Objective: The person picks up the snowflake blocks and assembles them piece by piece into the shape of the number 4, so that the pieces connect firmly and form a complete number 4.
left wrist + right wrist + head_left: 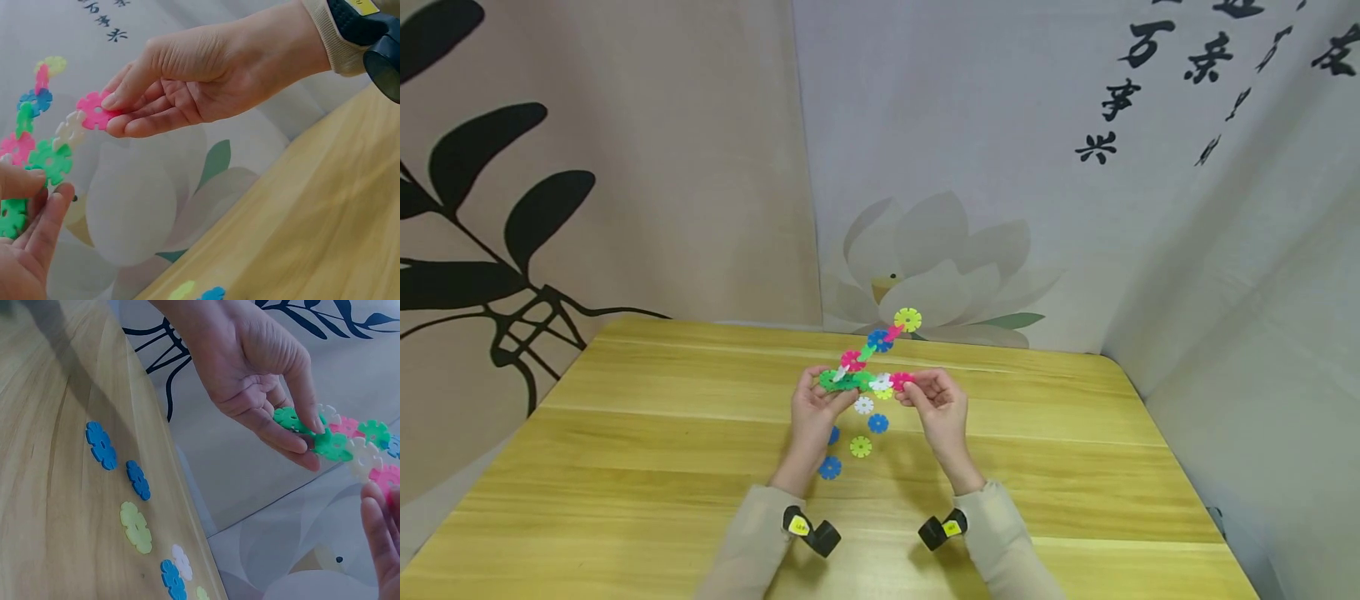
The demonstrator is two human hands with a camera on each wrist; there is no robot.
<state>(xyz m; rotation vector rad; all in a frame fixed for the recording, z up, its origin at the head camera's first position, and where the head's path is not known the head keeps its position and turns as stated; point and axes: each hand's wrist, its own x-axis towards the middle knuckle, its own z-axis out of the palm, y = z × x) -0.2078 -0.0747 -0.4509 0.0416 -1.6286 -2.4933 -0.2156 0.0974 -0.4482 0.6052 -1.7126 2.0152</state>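
Interlocking snowflake discs form a branched chain above the table. Its green discs (332, 447) are pinched between the thumb and fingers of my left hand (814, 415). My right hand (943, 410) pinches the pink end disc (95, 111), which joins a white disc (69, 130) and then a green disc (51, 162). From my left hand's side another branch slants up and away, through a pink disc (852, 360) and a blue disc (880, 341) to a yellow disc (907, 320) at its tip.
Several loose discs lie on the wooden table (1060, 467) under the hands: a blue disc (830, 467), a yellow-green disc (861, 447), another blue disc (878, 423) and a white disc (864, 405) among them. A printed curtain (955, 125) hangs behind the table.
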